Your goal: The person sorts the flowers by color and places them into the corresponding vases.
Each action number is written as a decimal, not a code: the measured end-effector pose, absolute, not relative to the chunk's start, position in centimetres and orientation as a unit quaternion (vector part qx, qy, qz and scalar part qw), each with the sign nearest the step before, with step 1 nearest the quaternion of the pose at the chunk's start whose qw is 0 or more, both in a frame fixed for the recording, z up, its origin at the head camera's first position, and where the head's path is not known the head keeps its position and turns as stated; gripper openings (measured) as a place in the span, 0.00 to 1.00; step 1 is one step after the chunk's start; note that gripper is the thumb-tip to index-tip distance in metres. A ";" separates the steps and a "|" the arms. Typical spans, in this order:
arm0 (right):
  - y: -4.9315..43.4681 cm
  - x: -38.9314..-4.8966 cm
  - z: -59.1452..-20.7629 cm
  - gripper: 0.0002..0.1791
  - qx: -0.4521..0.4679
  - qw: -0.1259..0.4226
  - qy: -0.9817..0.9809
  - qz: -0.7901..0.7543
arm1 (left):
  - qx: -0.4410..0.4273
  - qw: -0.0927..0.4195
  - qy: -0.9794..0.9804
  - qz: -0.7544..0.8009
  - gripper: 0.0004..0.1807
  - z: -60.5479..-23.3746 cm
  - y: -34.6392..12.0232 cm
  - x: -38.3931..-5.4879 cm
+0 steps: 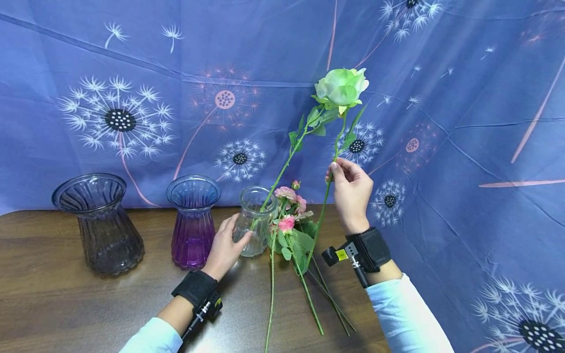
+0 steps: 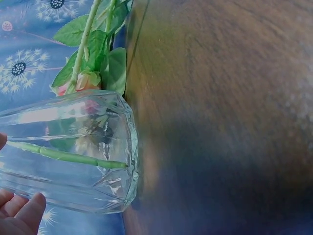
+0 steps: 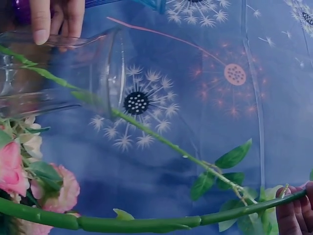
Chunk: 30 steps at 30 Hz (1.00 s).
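My left hand (image 1: 226, 246) holds a small clear glass vase (image 1: 252, 239) at its left side, thumb across the front. One green stem (image 2: 73, 156) stands slanted inside that vase, its cut end near the bottom. It rises out past the rim to leaves below a pale green rose head (image 1: 342, 88). A second rose stem (image 3: 146, 224) is pinched between the thumb and fingers of my right hand (image 1: 353, 193), and it runs up to the same place. The blooms overlap in the head view.
Pink flowers (image 1: 287, 224) with leaves lie right of the clear vase, several stems (image 1: 311, 304) stretching toward the front. A purple-blue glass vase (image 1: 192, 238) and a larger dark grey one (image 1: 110, 240) stand to the left. Behind the wooden table (image 1: 57, 304) hangs a blue dandelion-print cloth (image 1: 273, 44).
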State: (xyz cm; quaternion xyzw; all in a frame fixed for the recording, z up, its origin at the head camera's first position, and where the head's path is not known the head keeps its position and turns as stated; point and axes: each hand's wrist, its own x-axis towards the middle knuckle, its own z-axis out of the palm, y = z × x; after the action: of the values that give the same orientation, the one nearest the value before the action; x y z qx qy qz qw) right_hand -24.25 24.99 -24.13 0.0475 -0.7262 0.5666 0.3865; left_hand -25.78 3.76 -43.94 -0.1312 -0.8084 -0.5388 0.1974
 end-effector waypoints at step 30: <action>21.5 -25.8 -19.2 0.08 0.099 0.427 -0.669 0.600 | -0.131 0.211 -0.809 -0.533 0.32 -43.9 3.9 -25.9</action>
State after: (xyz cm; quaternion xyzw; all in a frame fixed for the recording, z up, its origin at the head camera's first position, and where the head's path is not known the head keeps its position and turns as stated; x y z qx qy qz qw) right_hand -25.81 21.54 -19.21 0.0989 -0.6693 0.6000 0.4269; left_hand -25.86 3.90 -43.91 -0.1305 -0.8091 -0.5327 0.2112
